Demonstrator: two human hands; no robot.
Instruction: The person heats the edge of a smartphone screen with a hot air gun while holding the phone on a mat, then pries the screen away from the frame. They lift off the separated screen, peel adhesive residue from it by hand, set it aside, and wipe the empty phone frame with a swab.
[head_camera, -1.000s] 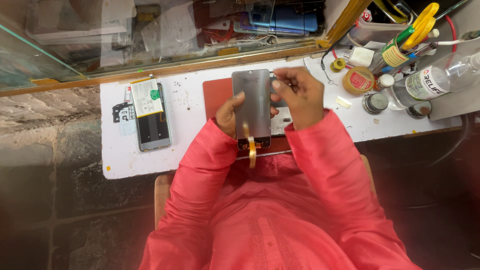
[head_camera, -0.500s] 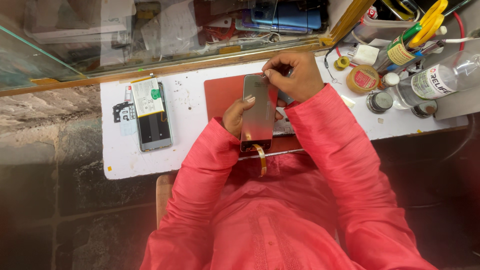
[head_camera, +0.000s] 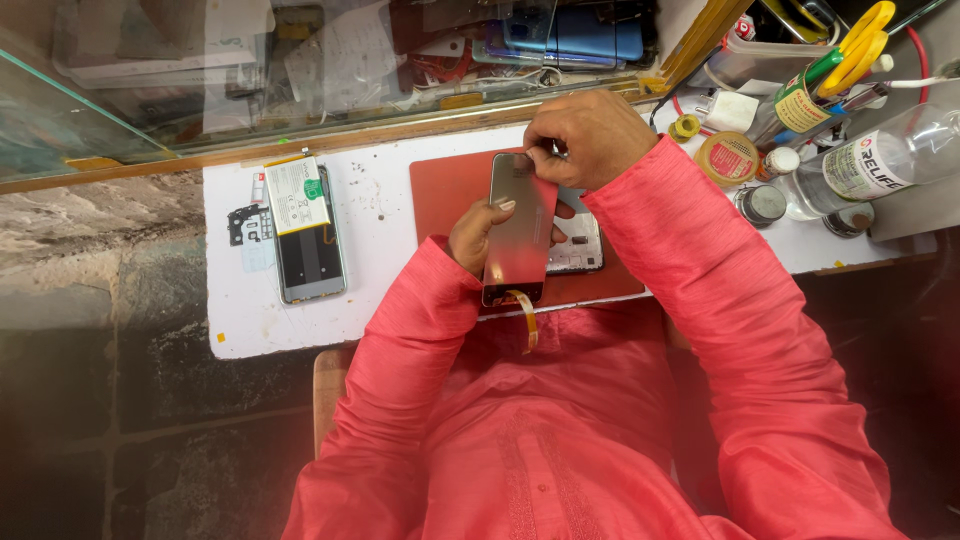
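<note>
Both hands grip a phone screen (head_camera: 519, 230) over the red mat (head_camera: 450, 195).
Left hand (head_camera: 478, 232) clasps its side edge; right hand (head_camera: 585, 135) pinches its top corner. An orange ribbon cable (head_camera: 526, 318) dangles from its bottom edge.

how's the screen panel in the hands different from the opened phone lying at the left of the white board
The screen panel is held off the board, tilted, by the left hand and right hand; the opened phone lies flat, untouched. The panel shows a plain grey face with an orange ribbon hanging from its lower end; the phone shows its insides, with a white battery. Both are slim rectangles.
</note>
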